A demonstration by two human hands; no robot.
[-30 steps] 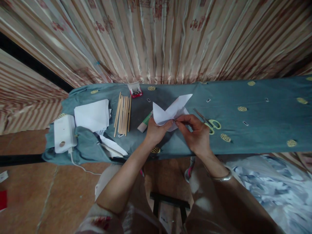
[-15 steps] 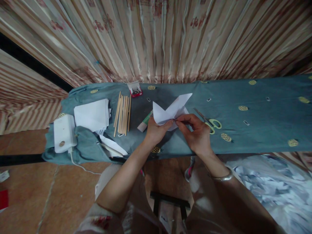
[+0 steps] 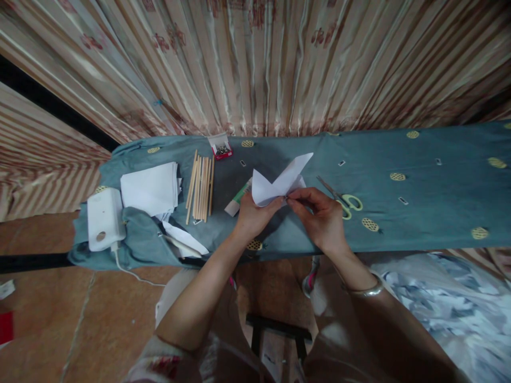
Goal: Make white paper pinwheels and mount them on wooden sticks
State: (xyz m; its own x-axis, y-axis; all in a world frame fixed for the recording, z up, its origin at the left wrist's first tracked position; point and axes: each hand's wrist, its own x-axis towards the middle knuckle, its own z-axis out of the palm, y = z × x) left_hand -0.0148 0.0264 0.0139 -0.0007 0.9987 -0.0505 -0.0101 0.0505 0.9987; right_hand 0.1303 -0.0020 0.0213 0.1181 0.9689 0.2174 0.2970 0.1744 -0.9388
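A folded white paper [image 3: 275,186] with raised, bent corners is held above the cloth, in front of my body. My left hand [image 3: 255,217] grips it from the lower left, thumb lying across its near part. At the paper's middle, my right hand [image 3: 317,218] has thumb and forefinger pinched together, meeting the left thumb tip. Something tiny and dark shows between those fingertips, too small to name. Scissors [image 3: 347,205] with pale green handles lie just right of my right hand. Partly behind my left hand is a green and white box [image 3: 238,199].
Several wooden sticks [image 3: 202,186] lie left of the hands, below an open red box [image 3: 222,151] of small metal pieces. Further left are stacked white papers [image 3: 149,186] and a white device [image 3: 104,218] with a cable. A plastic bag of paper pieces [image 3: 451,314] stands at lower right.
The paper has turned slightly, its left corner shifting a little to the right. Both hands stay nearly in place, fingertips still together at the paper's middle.
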